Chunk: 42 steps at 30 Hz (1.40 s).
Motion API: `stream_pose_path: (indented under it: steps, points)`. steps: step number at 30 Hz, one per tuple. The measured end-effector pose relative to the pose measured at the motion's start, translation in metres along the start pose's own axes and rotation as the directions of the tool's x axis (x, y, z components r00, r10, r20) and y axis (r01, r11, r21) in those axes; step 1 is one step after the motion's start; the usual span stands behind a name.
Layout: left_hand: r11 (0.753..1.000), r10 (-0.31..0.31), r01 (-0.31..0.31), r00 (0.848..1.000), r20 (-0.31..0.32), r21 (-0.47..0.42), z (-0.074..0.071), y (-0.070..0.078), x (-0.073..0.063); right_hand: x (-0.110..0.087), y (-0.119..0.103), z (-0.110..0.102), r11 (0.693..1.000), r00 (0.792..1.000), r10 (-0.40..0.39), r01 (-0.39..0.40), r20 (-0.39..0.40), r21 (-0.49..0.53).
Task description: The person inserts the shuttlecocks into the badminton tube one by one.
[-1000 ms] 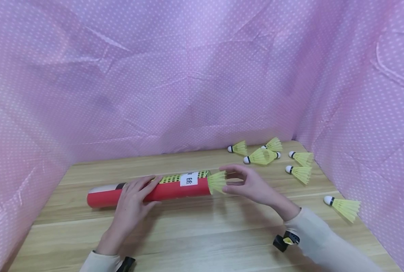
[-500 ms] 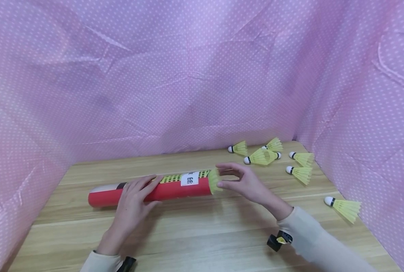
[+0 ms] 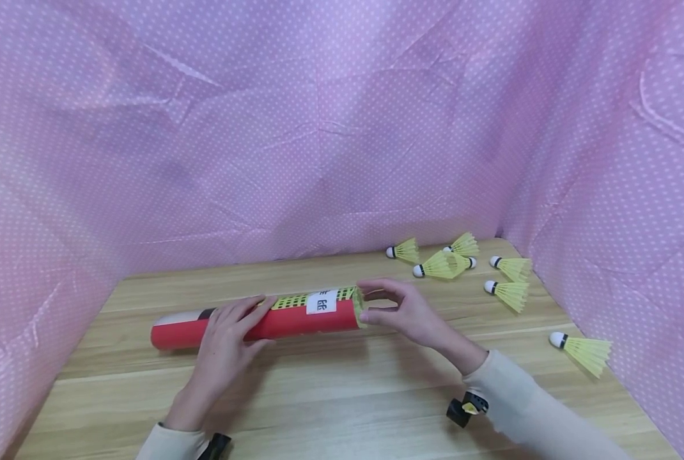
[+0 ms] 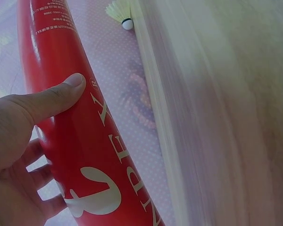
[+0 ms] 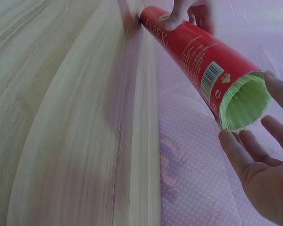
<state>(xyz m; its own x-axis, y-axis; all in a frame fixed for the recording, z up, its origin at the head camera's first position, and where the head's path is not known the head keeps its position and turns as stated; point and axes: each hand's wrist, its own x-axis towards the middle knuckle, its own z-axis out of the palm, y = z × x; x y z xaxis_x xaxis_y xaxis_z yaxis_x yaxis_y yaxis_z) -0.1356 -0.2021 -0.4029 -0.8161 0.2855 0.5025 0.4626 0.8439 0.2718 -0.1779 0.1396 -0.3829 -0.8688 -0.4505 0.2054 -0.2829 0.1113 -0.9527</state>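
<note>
A red shuttlecock tube (image 3: 302, 324) with a white label lies across the table, its mouth facing right. My left hand (image 3: 227, 335) grips it around the middle; the left wrist view has the thumb (image 4: 61, 96) lying on the red side and the fingers behind. Inside the mouth, the skirt of a yellow shuttlecock (image 5: 247, 101) sits about level with the rim. My right hand (image 3: 405, 310) is at that end, thumb and fingers spread with the tips right at the rim. The shuttlecock's head is hidden inside the tube.
Several yellow shuttlecocks with white heads lie at the back right, among them one at the back (image 3: 402, 250) and one farther right (image 3: 505, 294). Another shuttlecock (image 3: 580, 351) lies near the right table edge. Pink dotted cloth (image 3: 319, 160) surrounds the wooden table (image 3: 330, 409).
The shuttlecock at the tube's mouth has slid left into the tube, from sticking out to about level with the rim. My right hand moved left with it; my left hand stayed on the tube.
</note>
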Motion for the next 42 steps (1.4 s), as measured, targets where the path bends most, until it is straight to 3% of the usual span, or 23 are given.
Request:
stream_pose_path:
  steps: [6,13,25,35,42]
  points:
    - [1.0,-0.016,0.016,1.0,0.013,0.006,-0.002,-0.001,-0.001,-0.001,-0.001,-0.002,1.0,0.999,-0.012,0.012,0.048,0.006]
    - [1.0,-0.016,0.016,1.0,0.014,0.003,-0.002,-0.003,-0.001,-0.001,-0.003,0.0,1.0,0.999,-0.02,0.019,0.047,0.023]
    - [1.0,0.012,-0.011,1.0,-0.007,0.015,-0.003,-0.003,-0.004,-0.003,-0.005,0.007,0.999,0.999,-0.012,0.014,0.034,-0.043]
    - [0.999,0.027,-0.026,0.999,-0.018,0.025,-0.005,-0.003,-0.009,-0.007,-0.004,0.014,0.982,0.999,-0.039,0.04,0.005,-0.185]
    - [1.0,0.011,-0.011,1.0,-0.012,0.018,-0.008,-0.002,-0.009,-0.006,-0.005,0.013,0.989,0.999,-0.033,0.033,0.0,-0.147]
